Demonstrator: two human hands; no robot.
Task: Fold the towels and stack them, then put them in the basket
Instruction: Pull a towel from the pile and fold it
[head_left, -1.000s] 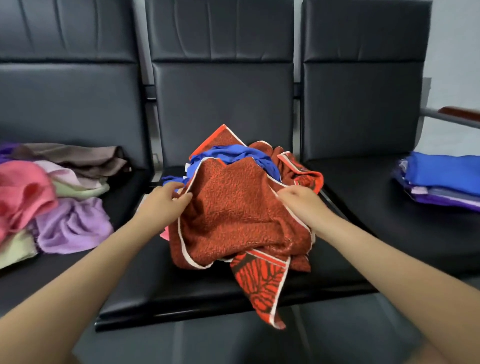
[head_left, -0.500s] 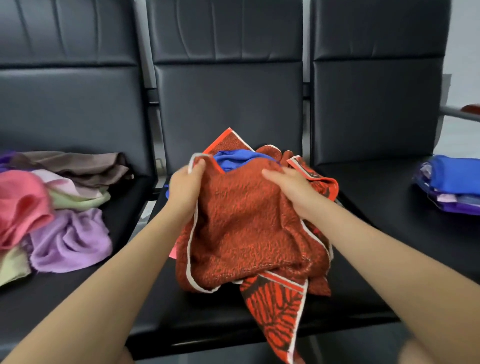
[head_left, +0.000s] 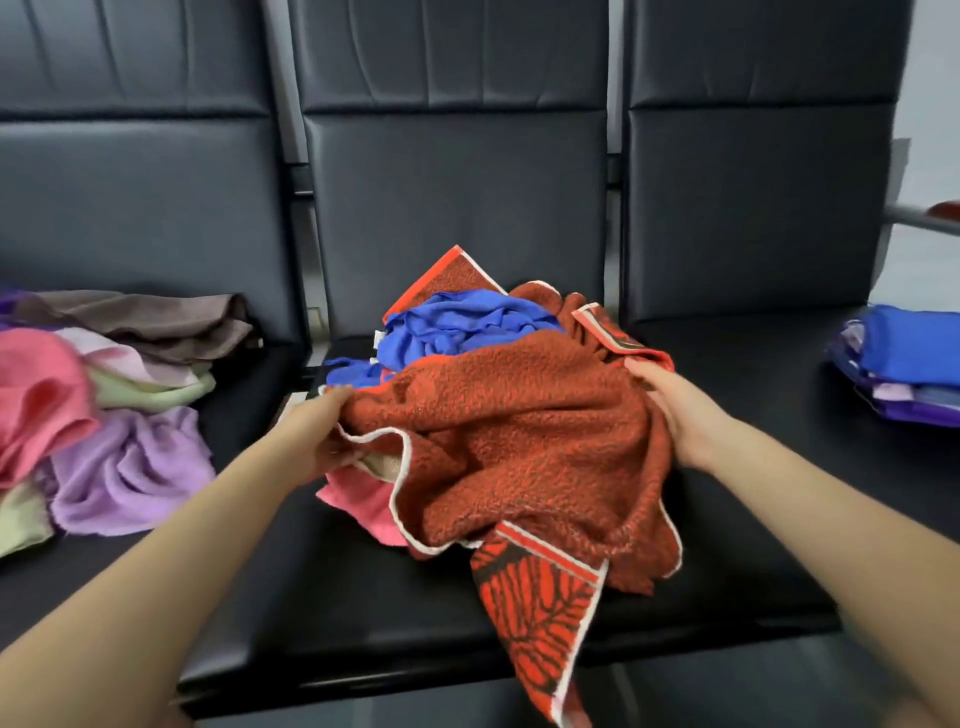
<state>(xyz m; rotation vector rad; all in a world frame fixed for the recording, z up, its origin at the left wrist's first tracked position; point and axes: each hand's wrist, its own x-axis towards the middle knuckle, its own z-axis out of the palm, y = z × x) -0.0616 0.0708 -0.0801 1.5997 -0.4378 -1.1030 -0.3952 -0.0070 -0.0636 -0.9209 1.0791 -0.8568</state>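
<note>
While both hands close on the rust-red towel (head_left: 519, 441), it lies crumpled on the middle black seat (head_left: 337, 597), with one patterned corner hanging over the seat's front edge, below and between the two grips. The left hand (head_left: 324, 434) pinches the towel's white-trimmed edge on that side, fingers curled round the cloth; the right hand (head_left: 675, 410) grips the opposite side, thumb on top and fingers tucked under the fabric, so each grip is narrow and full of towel. Just beyond the grips, a blue towel (head_left: 462, 325) sits bunched on the far part of the red one, and a pink cloth (head_left: 358, 499) shows beneath the left hand. Well out past the left grip, a loose heap of pink, lilac, green and brown towels (head_left: 104, 395) lies on the neighbouring seat. Well out past the right grip, a folded stack (head_left: 909, 364) in blue and purple rests on the third seat.
</note>
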